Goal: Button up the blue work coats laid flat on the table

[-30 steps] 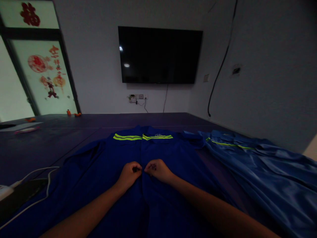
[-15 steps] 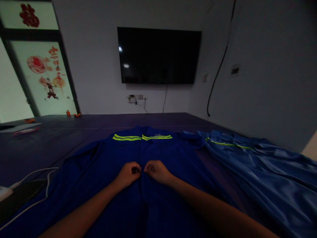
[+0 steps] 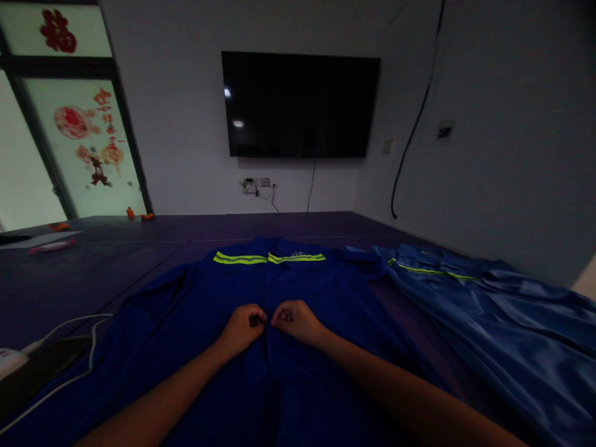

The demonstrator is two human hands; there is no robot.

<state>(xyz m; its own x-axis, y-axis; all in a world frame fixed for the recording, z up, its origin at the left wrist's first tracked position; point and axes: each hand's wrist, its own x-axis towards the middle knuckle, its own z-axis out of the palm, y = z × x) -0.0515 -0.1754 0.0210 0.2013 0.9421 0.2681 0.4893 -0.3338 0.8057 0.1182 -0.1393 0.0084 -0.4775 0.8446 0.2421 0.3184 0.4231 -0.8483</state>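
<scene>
A dark blue work jacket [image 3: 223,287] with yellow-green reflective stripes across the chest lies spread out, front side up, its collar away from me. Both hands meet at its front placket, around the middle. My left hand [image 3: 244,326] is closed, thumb and fingers pinching the placket edge from the left. Close beside it, my right hand [image 3: 297,321] pinches the placket from the right, fingers curled in. The fingertips are almost touching. Whatever button or fastener may lie between them is too small and dark to make out.
A second, lighter blue garment [image 3: 484,304] with a yellow stripe lies at right. At left are a dark phone-like slab [image 3: 51,369], a white charger [image 3: 12,362] and its white cable [image 3: 65,380]. A television [image 3: 302,105] hangs on the far wall; orange objects [image 3: 146,217] lie near the door.
Both hands stay at the same spot on the placket, with hardly any finger movement. The whole view has shifted very slightly.
</scene>
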